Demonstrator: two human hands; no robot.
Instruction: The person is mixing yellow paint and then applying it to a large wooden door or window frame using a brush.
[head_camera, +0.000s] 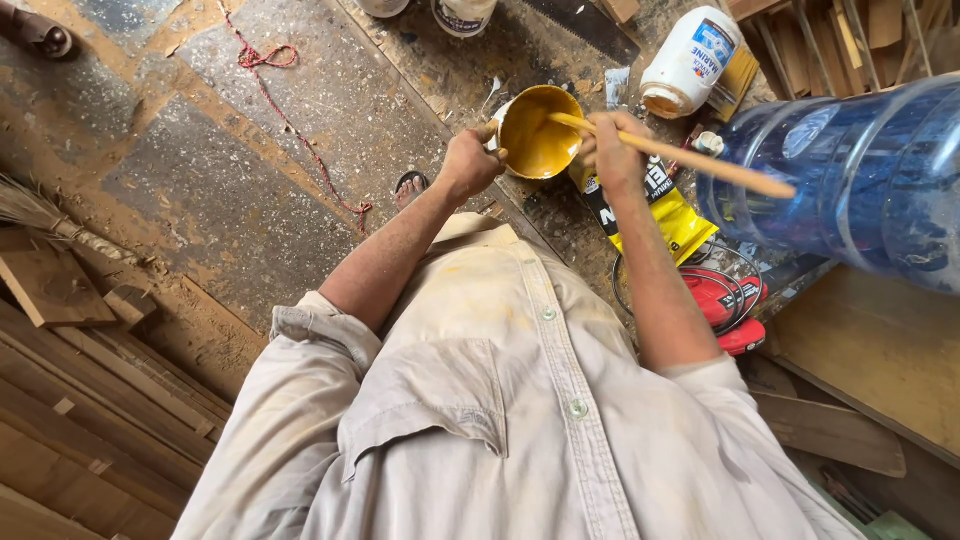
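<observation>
a dusty workshop floor (200, 190), speckled with paint and strewn with wood offcuts, lies below me as i stand over it in a pale work shirt (500, 400). my left hand (468, 162) is closed on the near left rim of a small round tin (535, 132), held up in front of my chest, its inside coated with thick ochre-yellow paint. my right hand (615, 150) is wrapped tight around a long wooden stick (670, 155), whose far end dips into the tin while the other end juts out to the right.

the tin looks light but its wet, smeared rim is likely slippery, so i judge that a pinch on the rim with fingers under the wall is the safest hold; tilted, it would spill. the stick seems stiff and dry, best held near its middle.

to the right rests a large blue water bottle (860, 170), with a white plastic jar (690, 60) beyond it, a yellow packet (670, 215) and a red tool (725, 300) nearer. a red cord (290, 120) trails across the floor on the left.
</observation>
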